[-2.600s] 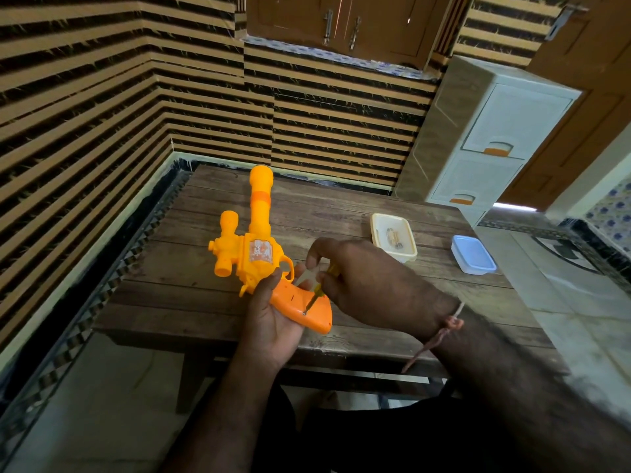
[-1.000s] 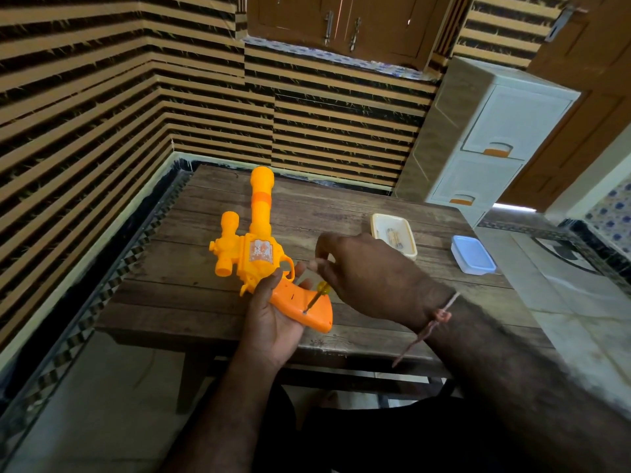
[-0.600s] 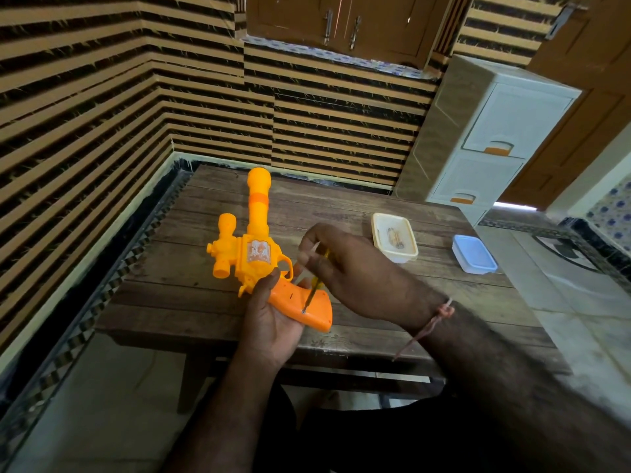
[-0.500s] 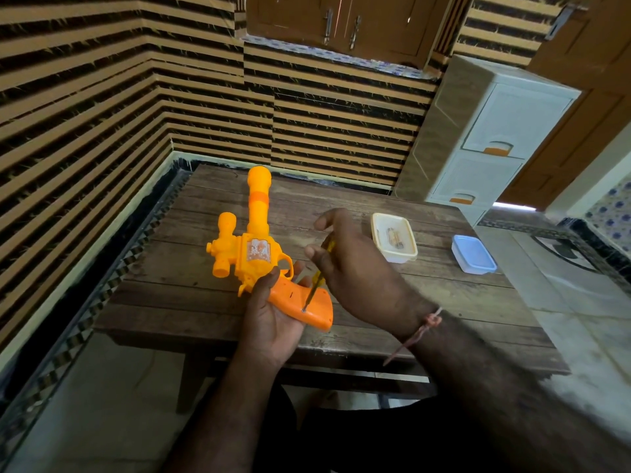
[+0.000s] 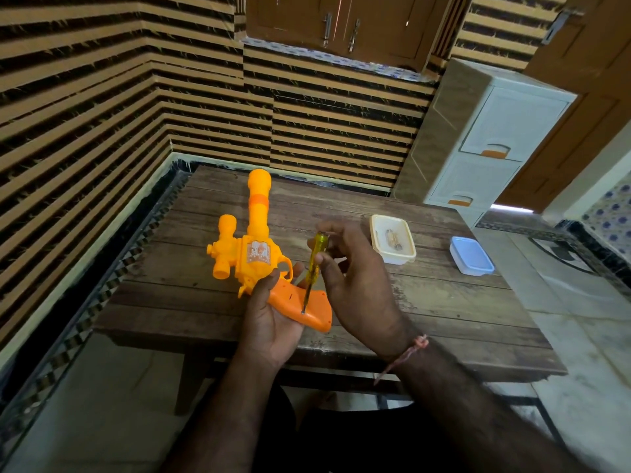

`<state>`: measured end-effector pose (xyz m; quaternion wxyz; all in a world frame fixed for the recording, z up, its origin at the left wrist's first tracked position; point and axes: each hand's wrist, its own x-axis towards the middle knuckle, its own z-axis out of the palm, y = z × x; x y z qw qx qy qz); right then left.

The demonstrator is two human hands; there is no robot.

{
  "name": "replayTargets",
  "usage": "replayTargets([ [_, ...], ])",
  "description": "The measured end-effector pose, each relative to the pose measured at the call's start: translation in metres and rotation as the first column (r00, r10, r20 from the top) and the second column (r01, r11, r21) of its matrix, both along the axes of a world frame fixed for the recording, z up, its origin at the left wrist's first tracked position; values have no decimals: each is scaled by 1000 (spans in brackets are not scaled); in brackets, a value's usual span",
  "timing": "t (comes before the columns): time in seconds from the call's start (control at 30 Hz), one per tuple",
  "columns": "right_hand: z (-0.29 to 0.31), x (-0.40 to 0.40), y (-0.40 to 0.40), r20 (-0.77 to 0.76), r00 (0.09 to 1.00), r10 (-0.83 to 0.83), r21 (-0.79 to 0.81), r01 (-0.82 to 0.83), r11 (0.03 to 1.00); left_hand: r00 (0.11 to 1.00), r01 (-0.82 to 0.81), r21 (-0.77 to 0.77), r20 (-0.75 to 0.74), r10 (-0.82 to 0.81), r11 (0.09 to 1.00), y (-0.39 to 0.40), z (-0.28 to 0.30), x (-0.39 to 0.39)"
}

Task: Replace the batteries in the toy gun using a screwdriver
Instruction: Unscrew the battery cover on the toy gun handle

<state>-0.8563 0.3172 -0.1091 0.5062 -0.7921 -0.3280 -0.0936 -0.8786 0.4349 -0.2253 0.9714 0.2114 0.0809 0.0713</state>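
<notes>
An orange-yellow toy gun [image 5: 252, 254] lies over the near part of the wooden table [image 5: 426, 302], barrel pointing away from me. My left hand [image 5: 269, 319] holds its orange grip from below, thumb along the side. My right hand [image 5: 355, 281] pinches the yellow see-through handle of a screwdriver [image 5: 312, 268] between thumb and fingers. The tool stands nearly upright, its tip set on the grip's side panel near the butt.
A cream open box [image 5: 392, 238] with small items inside sits at the table's right, and a pale blue lid [image 5: 471, 256] lies further right. A white drawer unit [image 5: 488, 145] stands behind the table. Striped walls close in the left and far sides.
My right hand has shifted its hold up the screwdriver handle, which now shows more fully and stands more upright. The tip stays on the grip. My left hand and the gun have barely moved.
</notes>
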Motion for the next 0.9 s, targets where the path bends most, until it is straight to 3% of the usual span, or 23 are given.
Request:
replayTargets([
  [0.3,1,7,5,20,992,-128,102,126,987,1000,-23,-10,-1,23,1000,0,0,-3],
  [0.5,0,10,1,-77,994,-73,138,84,987,999,-30,-35,9,31,999,-1,-1,0],
  [0.77,-9,9,3,-118,983,-143,181,163,970,1000,-2,4,4,2,1000,0,-2,0],
  [0.9,-12,10,2,-181,982,-59,223,100,970,1000,-16,0,-9,16,1000,0,-1,-1],
])
